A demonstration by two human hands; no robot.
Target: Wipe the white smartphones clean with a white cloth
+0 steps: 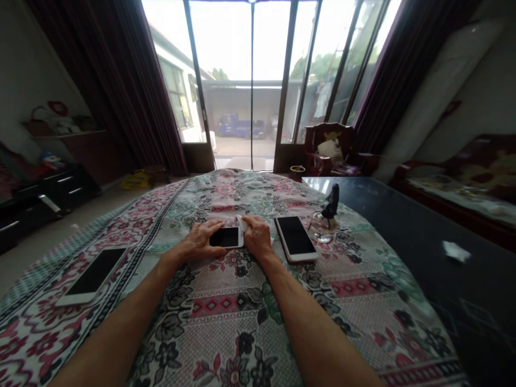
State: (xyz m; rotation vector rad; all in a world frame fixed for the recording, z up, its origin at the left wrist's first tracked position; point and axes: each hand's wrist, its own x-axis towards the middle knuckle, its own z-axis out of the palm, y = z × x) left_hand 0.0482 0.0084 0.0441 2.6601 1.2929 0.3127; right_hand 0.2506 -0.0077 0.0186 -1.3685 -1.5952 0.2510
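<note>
Your left hand (199, 242) and your right hand (257, 236) meet over a white phone (226, 237), which lies screen up near the middle of a floral cloth (237, 317), its dark screen facing you. Your left hand grips the phone's left end, its fingers (213, 228) closed over the edge. Your right hand holds the other end, its fingertips (250, 223) pinched against a small white scrap (242, 222) at the phone's far corner. Just beside your right hand, a second phone (295, 239) lies screen up. Near the cloth's left edge, well apart from your hands, rests a third phone (92, 275). Toward the cloth's far right corner stands a glass dish (320, 228) holding a dark figure (331, 200). Past the cloth's right edge, a black glass tabletop (403, 258) carries a crumpled tissue (455, 251). Ahead, glass doors (250, 80) look out on a blue truck (241, 125)
</note>
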